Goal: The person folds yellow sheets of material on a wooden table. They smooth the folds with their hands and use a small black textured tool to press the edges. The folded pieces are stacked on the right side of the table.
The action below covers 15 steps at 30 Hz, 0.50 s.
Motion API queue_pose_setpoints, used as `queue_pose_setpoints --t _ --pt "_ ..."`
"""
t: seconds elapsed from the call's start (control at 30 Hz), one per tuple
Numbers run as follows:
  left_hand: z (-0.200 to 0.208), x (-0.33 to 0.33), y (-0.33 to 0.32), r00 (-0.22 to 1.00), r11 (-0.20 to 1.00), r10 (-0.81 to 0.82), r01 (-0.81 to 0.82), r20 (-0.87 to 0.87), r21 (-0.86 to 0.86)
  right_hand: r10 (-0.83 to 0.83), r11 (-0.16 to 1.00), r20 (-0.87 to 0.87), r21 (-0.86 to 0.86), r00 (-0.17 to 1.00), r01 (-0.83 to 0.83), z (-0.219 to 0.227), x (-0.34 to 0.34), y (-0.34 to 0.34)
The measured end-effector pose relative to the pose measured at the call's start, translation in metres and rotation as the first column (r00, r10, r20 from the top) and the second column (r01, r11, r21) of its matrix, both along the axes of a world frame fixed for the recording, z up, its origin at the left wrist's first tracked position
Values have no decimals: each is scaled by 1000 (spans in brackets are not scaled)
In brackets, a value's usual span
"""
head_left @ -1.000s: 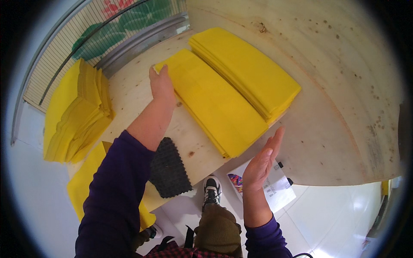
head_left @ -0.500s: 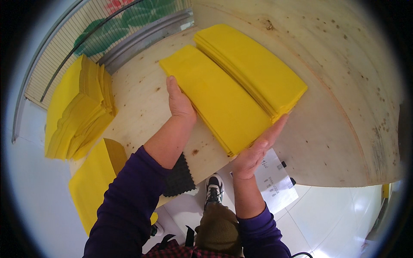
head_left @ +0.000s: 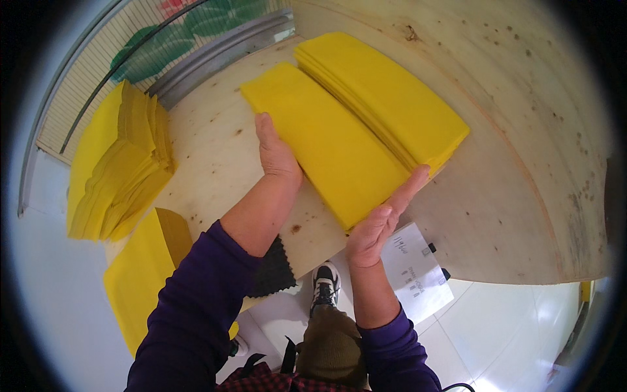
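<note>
Two long stacks of folded yellow fabric lie side by side on the wooden table, the nearer stack (head_left: 333,147) alongside the farther stack (head_left: 385,98). My left hand (head_left: 279,149) rests edge-on against the nearer stack's left long side, its visible fingers straight and some hidden. Along that stack's near short end my right hand (head_left: 375,228) lies flat with fingers stretched out, the tips reaching the corner of the farther stack. Neither hand is wrapped round anything.
A tall pile of folded yellow fabric (head_left: 111,176) stands at the table's left edge, with another yellow piece (head_left: 140,268) nearer me. Dark cloth with a zigzag edge (head_left: 271,271) hangs at the front edge. Below lies a white sheet (head_left: 418,268). The wooden tabletop (head_left: 209,144) is stained.
My right hand has shifted slightly left, its fingers now straighter along the stack's end. The nearer stack has moved slightly away from me; my left hand is nearly unmoved.
</note>
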<state>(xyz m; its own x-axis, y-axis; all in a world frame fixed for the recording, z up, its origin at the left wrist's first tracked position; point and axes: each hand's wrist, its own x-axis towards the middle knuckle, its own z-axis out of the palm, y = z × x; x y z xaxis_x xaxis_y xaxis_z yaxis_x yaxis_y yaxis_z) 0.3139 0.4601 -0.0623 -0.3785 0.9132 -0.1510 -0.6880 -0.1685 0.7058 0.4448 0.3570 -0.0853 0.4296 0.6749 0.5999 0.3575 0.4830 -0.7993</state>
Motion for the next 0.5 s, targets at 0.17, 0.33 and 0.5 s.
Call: queue_pose_setpoints --t 0.17,0.33,0.5 --pt "-14 -5 9 999 999 32 -32 -27 10 2 1000 40 -24 999 -1 0 2 -1" --pt "-24 -4 9 998 999 40 -40 -47 8 -13 1000 35 12 999 13 -5 18 -1" --pt "-27 -4 -4 996 996 -67 70 -66 46 -42 999 10 5 999 41 -12 40 -29"
